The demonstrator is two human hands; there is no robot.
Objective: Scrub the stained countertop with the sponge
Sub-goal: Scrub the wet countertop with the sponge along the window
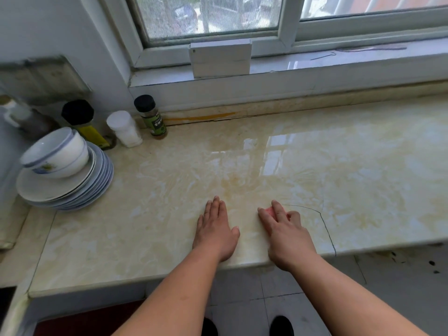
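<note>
1. Left hand (214,229) lies spread flat on the worktop (339,180), lower centre.
2. Right hand (284,230) presses the pink sponge (269,210), mostly hidden.
3. Risk: wet, glossy surface; hands may slide off the near edge.

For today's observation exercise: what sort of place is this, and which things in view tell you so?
Most likely a home kitchen. A stack of plates with bowls on top stands on a marble-look countertop, beside seasoning jars, under a window.
</note>
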